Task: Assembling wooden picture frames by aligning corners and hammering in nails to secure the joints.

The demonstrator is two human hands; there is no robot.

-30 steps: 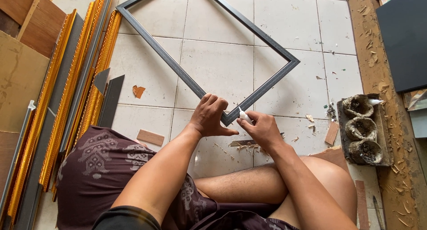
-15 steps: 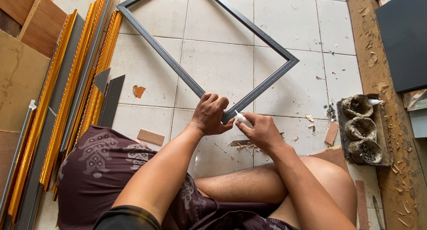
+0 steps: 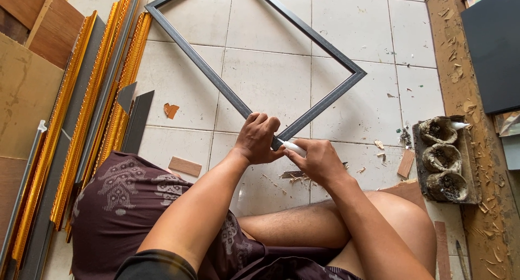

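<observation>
A dark grey picture frame (image 3: 227,93) lies on the white tiled floor, turned like a diamond. Its nearest corner sits under my hands. My left hand (image 3: 259,138) is closed around that near corner. My right hand (image 3: 319,162) holds a small white tube (image 3: 293,148), its tip pointing at the frame's corner joint beside my left fingers. I sit on the floor with my legs folded under my arms.
Gold and grey moulding strips (image 3: 92,112) lie in a stack at the left beside brown boards (image 3: 24,90). A tray of crusted glue pots (image 3: 445,160) stands at the right. Wood chips and small offcuts (image 3: 184,166) litter the tiles. A dark panel (image 3: 493,47) lies far right.
My right hand has turned the white tube's tip closer onto the frame's corner. My left hand keeps its hold on the corner.
</observation>
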